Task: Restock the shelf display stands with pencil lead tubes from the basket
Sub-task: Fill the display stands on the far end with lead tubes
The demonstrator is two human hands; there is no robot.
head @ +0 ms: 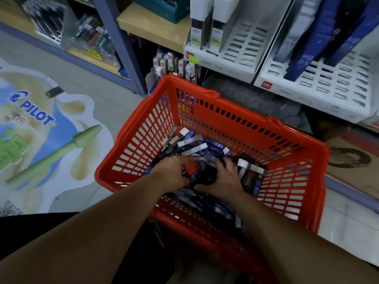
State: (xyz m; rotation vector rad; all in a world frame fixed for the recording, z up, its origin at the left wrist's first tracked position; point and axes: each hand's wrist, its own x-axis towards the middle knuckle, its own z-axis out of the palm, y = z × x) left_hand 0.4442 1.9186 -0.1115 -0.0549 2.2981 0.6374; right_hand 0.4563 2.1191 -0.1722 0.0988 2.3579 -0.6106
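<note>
Loosely heaped lead tubes [189, 142], long axes mixed

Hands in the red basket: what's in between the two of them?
In the head view, black pencil lead tubes lie between the left hand and the right hand, part of the heap in the basket.

We see a red basket [235, 113] of shiny plastic; the pencil lead tubes [192, 143] inside it look smooth and glossy; above it, matt white plastic display stands [328, 93]; a wooden shelf board [151, 25].
</note>
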